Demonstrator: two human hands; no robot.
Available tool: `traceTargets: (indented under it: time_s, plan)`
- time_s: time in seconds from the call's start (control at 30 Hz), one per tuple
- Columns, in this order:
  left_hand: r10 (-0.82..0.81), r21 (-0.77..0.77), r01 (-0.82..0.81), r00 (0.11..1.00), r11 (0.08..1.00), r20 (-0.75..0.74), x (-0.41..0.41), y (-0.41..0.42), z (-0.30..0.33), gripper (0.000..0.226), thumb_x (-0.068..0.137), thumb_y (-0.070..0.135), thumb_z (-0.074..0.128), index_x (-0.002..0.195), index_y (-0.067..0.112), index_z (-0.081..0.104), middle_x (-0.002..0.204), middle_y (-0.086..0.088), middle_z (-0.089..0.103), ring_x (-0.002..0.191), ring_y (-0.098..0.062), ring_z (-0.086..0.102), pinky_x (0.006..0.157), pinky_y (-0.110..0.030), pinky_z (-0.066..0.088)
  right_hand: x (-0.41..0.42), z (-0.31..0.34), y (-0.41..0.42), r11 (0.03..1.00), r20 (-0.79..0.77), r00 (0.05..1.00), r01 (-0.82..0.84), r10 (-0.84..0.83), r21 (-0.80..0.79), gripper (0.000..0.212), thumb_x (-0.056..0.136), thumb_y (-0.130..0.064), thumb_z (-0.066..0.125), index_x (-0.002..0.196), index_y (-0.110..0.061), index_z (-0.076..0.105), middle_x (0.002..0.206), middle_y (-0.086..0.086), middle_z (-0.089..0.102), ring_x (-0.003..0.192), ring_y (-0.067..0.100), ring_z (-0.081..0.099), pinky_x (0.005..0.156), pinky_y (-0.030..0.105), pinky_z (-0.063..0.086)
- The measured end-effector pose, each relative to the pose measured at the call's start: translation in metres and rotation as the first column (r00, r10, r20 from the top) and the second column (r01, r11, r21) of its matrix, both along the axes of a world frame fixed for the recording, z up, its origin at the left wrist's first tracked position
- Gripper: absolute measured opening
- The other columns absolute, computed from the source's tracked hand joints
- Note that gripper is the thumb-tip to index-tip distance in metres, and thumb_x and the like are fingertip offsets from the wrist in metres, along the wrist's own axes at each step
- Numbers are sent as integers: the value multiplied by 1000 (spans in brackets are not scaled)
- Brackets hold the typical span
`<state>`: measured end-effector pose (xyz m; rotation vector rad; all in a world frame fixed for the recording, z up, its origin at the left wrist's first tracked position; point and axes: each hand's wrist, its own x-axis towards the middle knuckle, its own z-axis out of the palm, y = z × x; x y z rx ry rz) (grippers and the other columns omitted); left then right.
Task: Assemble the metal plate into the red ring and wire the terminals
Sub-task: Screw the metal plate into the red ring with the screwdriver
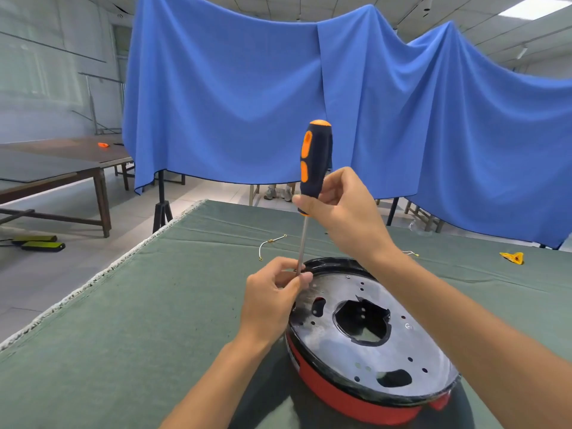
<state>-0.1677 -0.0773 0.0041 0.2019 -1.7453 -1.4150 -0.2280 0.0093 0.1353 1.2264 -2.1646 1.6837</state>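
Right hand [335,209] grips screwdriver [312,168] handle low, shaft near vertical; left hand [275,292] pinches shaft tip at far-left rim of metal plate [371,345]; plate sits in red ring [349,397]; screw hidden under fingers; loose wire [269,244] beyond, well apart.

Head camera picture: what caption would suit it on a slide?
Right hand holds a screwdriver upright; left hand steadies its tip at the metal plate in the red ring.

The right hand [335,209] grips an upright screwdriver [312,174]; the left hand [275,289] pinches its shaft at the metal plate [399,351] rim.
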Motion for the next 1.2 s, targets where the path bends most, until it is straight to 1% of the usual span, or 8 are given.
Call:
traceTargets:
  time_s: [0.23, 0.37, 0.6, 0.7, 0.8, 0.97, 1.1, 1.2]
  plan:
    - [-71, 21, 71, 997, 997, -17, -3, -1, -1, 21, 89, 3, 61, 97, 18, 73, 79, 18, 73, 81, -5, 71, 72, -13, 53, -4, -2, 0, 992, 72, 990, -118, 121, -38, 23, 92, -28, 58, 113, -20, 55, 105, -11, 64, 92, -5, 61, 82, 18, 48]
    - [-97, -73, 98, 995, 993, 16, 1, -3, 3, 29, 92, 7, 60, 96, 34, 69, 83, 17, 74, 86, 0, 69, 78, -16, 53, -4, -2, -3, 993, 48, 992, -118, 119, -27, 4, 94, -18, 57, 94, -20, 60, 86, -4, 69, 79, 9, 67, 77, 31, 54]
    - [-50, 17, 50, 999, 999, -1, -1, 3, 2, 25, 84, 6, 69, 74, 29, 73, 73, 6, 74, 72, -8, 70, 71, -20, 55, 1, -9, -4, 996, -29, 999, 16, -19, -91, 33, 76, -38, 76, 90, -21, 52, 77, -12, 58, 67, -6, 53, 64, 7, 43]
    - [-97, -33, 99, 995, 995, 37, 1, 0, 5, 28, 89, 11, 63, 79, 36, 71, 76, 13, 74, 77, -4, 70, 74, -19, 54, 0, -6, -1, 992, 35, 992, -116, 117, -41, 13, 87, -23, 66, 94, -17, 57, 91, 3, 66, 91, 16, 63, 88, 35, 52]
    - [-73, -150, 87, 993, 985, 97, 0, -1, 5, 17, 92, 13, 60, 96, 24, 71, 81, 13, 74, 83, -1, 69, 78, -19, 53, -3, -3, 0, 997, 11, 998, -61, 62, -50, 16, 84, -20, 70, 83, -21, 54, 81, 2, 68, 81, 16, 67, 79, 36, 54]
    - [-22, 3, 22, 1000, 1000, 15, 1, 3, 3, 11, 78, 6, 75, 74, 17, 76, 69, 4, 73, 64, -7, 66, 63, -24, 53, 0, -8, 1, 969, -147, 958, 247, -246, -13, 49, 70, -53, 75, 75, -22, 38, 60, -12, 41, 55, 6, 42, 55, 25, 34]
    - [-64, -57, 65, 998, 996, 13, 2, -1, 3, 26, 87, 6, 66, 69, 22, 74, 70, 10, 72, 68, -4, 66, 64, -18, 53, 1, -10, 1, 999, 90, 995, -28, 30, -26, 23, 87, -40, 64, 96, -25, 49, 92, -7, 65, 91, 14, 65, 77, 31, 50]
    - [-80, -121, 84, 996, 989, 38, 2, -2, 3, 17, 88, 8, 65, 77, 14, 76, 77, 10, 73, 72, -6, 64, 68, -23, 50, 1, -4, 3, 992, 166, 978, -124, 128, -35, 5, 91, -14, 60, 88, -17, 58, 92, 8, 71, 82, 11, 69, 73, 28, 53]
